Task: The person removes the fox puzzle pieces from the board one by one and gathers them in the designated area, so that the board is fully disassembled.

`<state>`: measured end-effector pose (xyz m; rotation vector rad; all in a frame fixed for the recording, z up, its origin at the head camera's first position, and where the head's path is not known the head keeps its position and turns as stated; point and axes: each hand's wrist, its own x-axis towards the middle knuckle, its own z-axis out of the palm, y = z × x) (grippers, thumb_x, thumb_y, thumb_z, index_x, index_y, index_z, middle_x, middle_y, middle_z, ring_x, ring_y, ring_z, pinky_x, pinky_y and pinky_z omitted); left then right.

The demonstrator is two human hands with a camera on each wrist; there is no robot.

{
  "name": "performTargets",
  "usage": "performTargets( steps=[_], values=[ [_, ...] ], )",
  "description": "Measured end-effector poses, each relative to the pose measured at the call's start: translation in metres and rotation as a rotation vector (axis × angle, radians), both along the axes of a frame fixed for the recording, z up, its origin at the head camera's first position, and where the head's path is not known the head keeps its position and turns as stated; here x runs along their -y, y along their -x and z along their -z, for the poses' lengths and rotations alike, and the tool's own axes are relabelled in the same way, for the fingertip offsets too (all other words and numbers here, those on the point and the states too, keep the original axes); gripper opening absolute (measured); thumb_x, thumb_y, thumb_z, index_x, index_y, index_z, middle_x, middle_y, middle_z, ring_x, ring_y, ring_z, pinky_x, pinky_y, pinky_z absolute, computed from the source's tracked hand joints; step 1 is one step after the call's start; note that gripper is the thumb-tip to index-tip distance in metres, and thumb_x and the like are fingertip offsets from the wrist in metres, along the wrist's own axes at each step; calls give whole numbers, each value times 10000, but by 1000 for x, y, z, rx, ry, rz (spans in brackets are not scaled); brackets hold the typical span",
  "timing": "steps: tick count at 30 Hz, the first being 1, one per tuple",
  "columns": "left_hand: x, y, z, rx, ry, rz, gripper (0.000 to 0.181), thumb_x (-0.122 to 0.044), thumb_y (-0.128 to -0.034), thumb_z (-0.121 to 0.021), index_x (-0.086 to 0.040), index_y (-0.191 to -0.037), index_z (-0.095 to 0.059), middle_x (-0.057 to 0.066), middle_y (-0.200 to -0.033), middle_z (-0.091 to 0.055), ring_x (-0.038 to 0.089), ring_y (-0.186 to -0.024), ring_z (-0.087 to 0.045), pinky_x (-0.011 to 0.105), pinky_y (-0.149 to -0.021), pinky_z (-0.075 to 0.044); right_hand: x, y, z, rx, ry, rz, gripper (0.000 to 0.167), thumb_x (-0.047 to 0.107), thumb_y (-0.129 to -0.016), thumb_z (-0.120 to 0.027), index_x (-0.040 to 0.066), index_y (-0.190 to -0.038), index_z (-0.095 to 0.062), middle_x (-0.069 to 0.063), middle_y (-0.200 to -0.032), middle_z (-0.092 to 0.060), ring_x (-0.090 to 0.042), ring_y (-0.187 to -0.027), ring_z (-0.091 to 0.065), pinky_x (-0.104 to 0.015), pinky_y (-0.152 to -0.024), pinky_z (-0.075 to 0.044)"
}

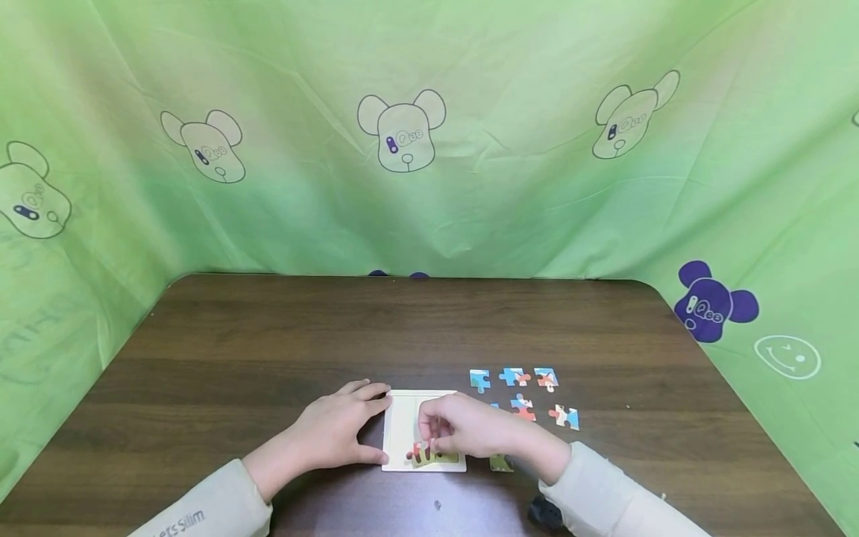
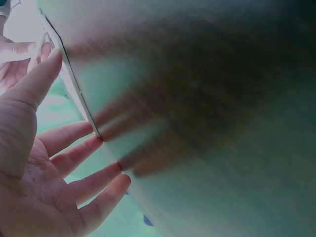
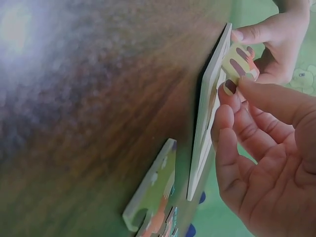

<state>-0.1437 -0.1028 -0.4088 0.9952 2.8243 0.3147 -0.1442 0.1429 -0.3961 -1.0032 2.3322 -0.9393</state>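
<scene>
A pale square puzzle tray (image 1: 400, 414) lies on the table in front of me. My left hand (image 1: 334, 426) rests at its left side, thumb and fingertips touching the edge, with fairly straight fingers in the left wrist view. Over the tray's lower part, my right hand (image 1: 466, 425) pinches a puzzle piece (image 3: 239, 61) between thumb and index finger. That piece is yellow-green with brown stripes and some red, and looks tilted above the tray in the right wrist view. Another green patch (image 1: 448, 457) shows at the tray's lower right, partly hidden by the right hand.
Several loose puzzle pieces (image 1: 514, 377) lie right of the tray, some partly behind the right arm. A green piece (image 1: 500, 463) sits near the right wrist. Something black (image 1: 545, 514) is beneath the right sleeve. Green printed cloth (image 1: 403, 216) surrounds the brown table (image 1: 302, 321).
</scene>
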Motion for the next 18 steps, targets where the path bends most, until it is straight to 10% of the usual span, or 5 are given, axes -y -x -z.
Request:
performTargets(
  steps=[18],
  values=[
    [0, 0, 1, -2, -1, -1, 771, -537, -756, -793, -130, -1380, -594, 38, -1477, -528, 350, -1376, -476, 494, -938, -534, -7, -1, -3, 11, 45, -5, 136, -29, -861, -647, 99, -841, -608, 79, -775, -589, 38, -734, -514, -183, -712, -492]
  ],
)
